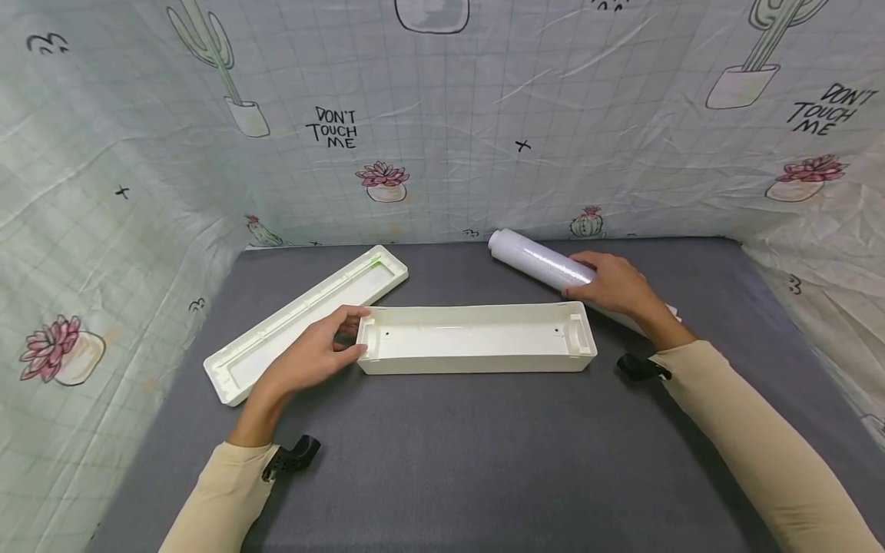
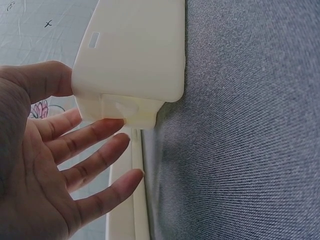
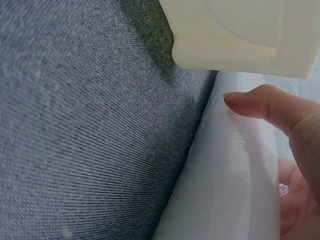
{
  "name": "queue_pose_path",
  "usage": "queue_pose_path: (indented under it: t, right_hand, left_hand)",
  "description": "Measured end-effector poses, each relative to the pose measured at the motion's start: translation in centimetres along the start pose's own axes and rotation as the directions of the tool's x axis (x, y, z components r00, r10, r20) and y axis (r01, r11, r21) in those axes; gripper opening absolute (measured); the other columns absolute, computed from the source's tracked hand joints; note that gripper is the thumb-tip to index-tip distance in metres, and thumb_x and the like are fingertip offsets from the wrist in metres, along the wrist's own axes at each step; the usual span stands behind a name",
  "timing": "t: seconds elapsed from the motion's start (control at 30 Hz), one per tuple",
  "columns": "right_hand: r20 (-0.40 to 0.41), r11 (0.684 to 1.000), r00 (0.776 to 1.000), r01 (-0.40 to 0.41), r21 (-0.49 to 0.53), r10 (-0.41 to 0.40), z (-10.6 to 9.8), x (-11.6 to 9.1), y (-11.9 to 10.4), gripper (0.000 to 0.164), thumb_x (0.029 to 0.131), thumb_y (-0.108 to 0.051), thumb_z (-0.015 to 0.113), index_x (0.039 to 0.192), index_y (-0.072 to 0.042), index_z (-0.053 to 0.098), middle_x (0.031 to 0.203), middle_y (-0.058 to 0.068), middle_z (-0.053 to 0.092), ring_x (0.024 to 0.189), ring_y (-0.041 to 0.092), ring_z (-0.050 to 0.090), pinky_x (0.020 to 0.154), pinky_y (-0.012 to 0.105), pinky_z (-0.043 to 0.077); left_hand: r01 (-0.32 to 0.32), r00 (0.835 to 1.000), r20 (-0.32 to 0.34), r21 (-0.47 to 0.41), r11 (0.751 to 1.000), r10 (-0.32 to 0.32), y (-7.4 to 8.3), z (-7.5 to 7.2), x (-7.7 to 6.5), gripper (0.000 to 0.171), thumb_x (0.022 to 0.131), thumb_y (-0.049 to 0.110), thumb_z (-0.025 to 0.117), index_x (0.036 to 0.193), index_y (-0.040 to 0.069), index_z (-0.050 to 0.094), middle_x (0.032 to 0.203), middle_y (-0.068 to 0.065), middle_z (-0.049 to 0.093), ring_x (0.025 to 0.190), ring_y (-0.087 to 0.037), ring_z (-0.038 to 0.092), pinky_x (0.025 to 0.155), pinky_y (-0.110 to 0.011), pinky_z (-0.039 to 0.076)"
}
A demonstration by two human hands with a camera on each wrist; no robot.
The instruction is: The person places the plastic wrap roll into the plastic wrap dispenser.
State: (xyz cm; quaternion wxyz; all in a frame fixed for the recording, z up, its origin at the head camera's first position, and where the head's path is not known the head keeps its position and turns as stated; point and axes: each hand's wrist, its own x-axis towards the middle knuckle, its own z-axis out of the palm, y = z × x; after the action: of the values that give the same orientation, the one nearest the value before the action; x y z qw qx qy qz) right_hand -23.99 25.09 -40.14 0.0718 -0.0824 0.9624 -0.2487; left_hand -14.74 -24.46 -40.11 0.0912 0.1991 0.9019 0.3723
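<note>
A long white plastic box (image 1: 477, 365), its top uncovered, sits in the middle of the table. My left hand (image 1: 314, 352) pinches its left end, thumb on the near corner and fingers at the far side; in the left wrist view the box end (image 2: 132, 55) shows between thumb and fingertips. Behind the box, toward the right, a roll of cling film (image 1: 535, 259) lies slantwise on the table. My right hand (image 1: 611, 286) grips the roll around its middle. The right wrist view shows the thumb (image 3: 255, 102) on top of the film roll (image 3: 230, 165), with the fingers partly hidden behind it.
A white lid (image 1: 300, 326) lies inside up and slanted at the left, behind my left hand. The dark grey table (image 1: 484, 461) meets a patterned cloth (image 1: 449, 92) at the back and sides. Black wrist cameras (image 1: 293, 455) are strapped to both sleeves.
</note>
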Motion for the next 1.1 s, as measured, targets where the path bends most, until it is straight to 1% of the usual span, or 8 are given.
queue_pose_path:
  t: [0.3, 0.67, 0.87, 1.1]
  right_hand:
    - [-0.008, 1.000, 1.000, 0.008, 0.011, -0.008, -0.2, -0.1, 0.1, 0.070, 0.085, -0.039, 0.080, 0.145, -0.012, 0.055, 0.133, 0.022, 0.062, 0.103, 0.034, 0.060, 0.076, 0.045, 0.045]
    - [-0.001, 1.000, 1.000, 0.008, 0.011, -0.008, -1.1, -0.9, 0.1, 0.074, 0.084, -0.043, 0.081, 0.146, -0.013, 0.053, 0.135, 0.022, 0.061, 0.104, 0.033, 0.060, 0.078, 0.045, 0.045]
    - [-0.016, 1.000, 1.000, 0.024, 0.004, -0.024, -1.8, -1.4, -0.3, 0.074, 0.083, -0.044, 0.082, 0.145, -0.016, 0.055, 0.132, 0.021, 0.062, 0.102, 0.032, 0.060, 0.075, 0.042, 0.044]
    - [-0.025, 0.999, 0.999, 0.039, -0.006, -0.039, -2.4, -1.9, -1.1, 0.073, 0.082, -0.044, 0.082, 0.145, -0.017, 0.056, 0.129, 0.020, 0.064, 0.102, 0.032, 0.059, 0.074, 0.042, 0.044]
  left_hand:
    - [-0.002, 1.000, -0.004, -0.007, 1.000, 0.002, 0.1, 0.0, 0.0, 0.054, 0.097, 0.013, 0.067, 0.146, 0.005, 0.045, 0.134, -0.017, 0.060, 0.122, -0.034, 0.060, 0.094, -0.053, 0.053]
    - [-0.007, 1.000, 0.005, 0.021, 1.000, 0.007, 0.3, -0.1, -0.1, 0.055, 0.098, 0.015, 0.067, 0.147, 0.005, 0.045, 0.135, -0.017, 0.059, 0.122, -0.035, 0.059, 0.093, -0.054, 0.053]
    - [-0.009, 1.000, 0.005, 0.021, 1.000, 0.009, 0.3, 0.0, -0.2, 0.055, 0.098, 0.015, 0.067, 0.147, 0.005, 0.045, 0.136, -0.017, 0.059, 0.122, -0.035, 0.059, 0.093, -0.053, 0.053]
    - [-0.012, 1.000, 0.002, 0.013, 1.000, 0.012, 0.2, 0.0, -0.2, 0.054, 0.098, 0.015, 0.067, 0.146, 0.005, 0.045, 0.135, -0.017, 0.059, 0.122, -0.034, 0.059, 0.093, -0.053, 0.053]
